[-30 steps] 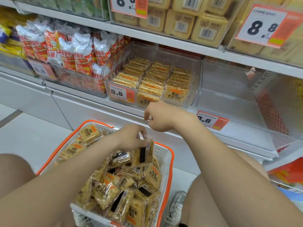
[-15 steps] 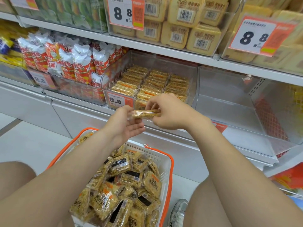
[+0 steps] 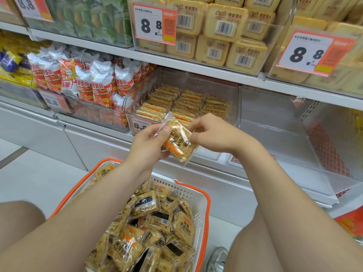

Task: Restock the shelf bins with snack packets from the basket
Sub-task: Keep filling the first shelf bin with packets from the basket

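Now, pkt (image 3: pixel 177 143) in frnt of stocked bin (image 3: pixel 206 80).

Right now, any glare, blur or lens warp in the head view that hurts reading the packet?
Head view: white glare streaks on the packet cover part of its print; the shelf edge bows from the wide lens; the far-right price tag looks soft; light is even, no hard shadows.

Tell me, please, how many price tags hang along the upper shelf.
3: the left price tag at the corner; the middle price tag above the packet bin; the right price tag above the empty bin. Others may be unseen.
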Available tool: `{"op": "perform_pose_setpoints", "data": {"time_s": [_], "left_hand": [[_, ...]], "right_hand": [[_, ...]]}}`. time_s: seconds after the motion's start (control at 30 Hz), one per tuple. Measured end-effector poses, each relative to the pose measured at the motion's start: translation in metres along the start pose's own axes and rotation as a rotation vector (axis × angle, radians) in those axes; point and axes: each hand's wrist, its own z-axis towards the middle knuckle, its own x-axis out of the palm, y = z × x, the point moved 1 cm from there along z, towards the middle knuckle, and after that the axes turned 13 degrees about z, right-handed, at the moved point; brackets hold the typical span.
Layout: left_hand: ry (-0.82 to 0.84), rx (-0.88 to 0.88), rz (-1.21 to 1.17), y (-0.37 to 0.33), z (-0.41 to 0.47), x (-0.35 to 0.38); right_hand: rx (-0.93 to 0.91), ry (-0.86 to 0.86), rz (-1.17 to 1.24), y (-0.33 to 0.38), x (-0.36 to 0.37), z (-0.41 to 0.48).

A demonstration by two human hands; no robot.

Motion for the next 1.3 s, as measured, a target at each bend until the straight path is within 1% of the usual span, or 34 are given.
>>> {"op": "perform_pose_setpoints", "data": {"time_s": [0.07, 0.17, 0.23, 0.33, 0.4, 0.47, 0.5, 0.53, 0.6, 0.73, 0.8, 0.9, 0.97, 1.0, 1.07, 1.17, 1.23, 1.3], "left_hand": [[-0.024, -0.037, 0.024, -0.002, 0.001, -0.001], [0.07, -0.039, 0.068, -0.004, 0.002, -0.002], [0.064, -0.03, 0.056, -0.005, 0.001, -0.001], [0.017, -0.015, 0.183, -0.007, 0.0, 0.0], [0.02, -0.045, 0.214, -0.008, -0.001, 0.001], [0.056, -0.077, 0.059, -0.009, -0.002, 0.003], [0.06, -0.068, -0.036, -0.01, -0.001, 0.004], [0.045, -0.046, -0.089, -0.011, 0.0, 0.003], [0.013, 0.019, -0.089, -0.01, 0.002, 0.0], [0.064, 0.17, 0.082, -0.012, 0.002, -0.004], [0.099, 0.247, 0.145, -0.015, 0.002, -0.002], [0.119, 0.326, 0.204, -0.019, 0.003, 0.001], [0.078, 0.372, 0.27, -0.018, 0.008, 0.001], [0.053, 0.399, 0.32, -0.018, 0.01, 0.001], [0.018, 0.481, 0.471, -0.02, 0.014, 0.001], [-0.064, 0.632, 0.856, -0.022, 0.019, 0.001], [-0.046, 0.688, 1.065, -0.02, 0.023, 0.005], [0.023, 0.688, 1.269, -0.016, 0.027, 0.01]], "right_hand": [[-0.013, -0.019, 0.02, -0.001, 0.002, -0.001], [-0.122, -0.009, 0.052, 0.004, 0.007, -0.002], [-0.13, 0.024, 0.077, 0.005, 0.01, -0.001], [-0.016, -0.001, 0.223, 0.004, 0.008, 0.0], [0.078, -0.073, 0.434, 0.004, 0.006, -0.001], [0.189, -0.164, 0.686, 0.005, 0.002, -0.001], [0.234, -0.203, 0.74, 0.003, -0.001, -0.001], [0.261, -0.231, 0.708, 0.0, -0.003, 0.0], [0.244, -0.241, 0.503, -0.004, -0.007, 0.0], [0.028, -0.305, 0.225, 0.001, -0.001, -0.001], [-0.02, -0.255, 0.134, 0.003, 0.003, 0.001], [-0.03, -0.182, 0.004, -0.002, 0.007, 0.005], [-0.039, -0.207, -0.013, -0.004, 0.004, 0.007], [-0.051, -0.256, -0.014, -0.004, 0.001, 0.006], [-0.082, -0.419, -0.014, -0.004, -0.01, 0.004], [-0.102, -0.61, -0.083, -0.005, -0.022, -0.002], [-0.081, -0.663, -0.181, -0.01, -0.025, -0.002], [-0.055, -0.662, -0.293, -0.015, -0.027, 0.0]]}}
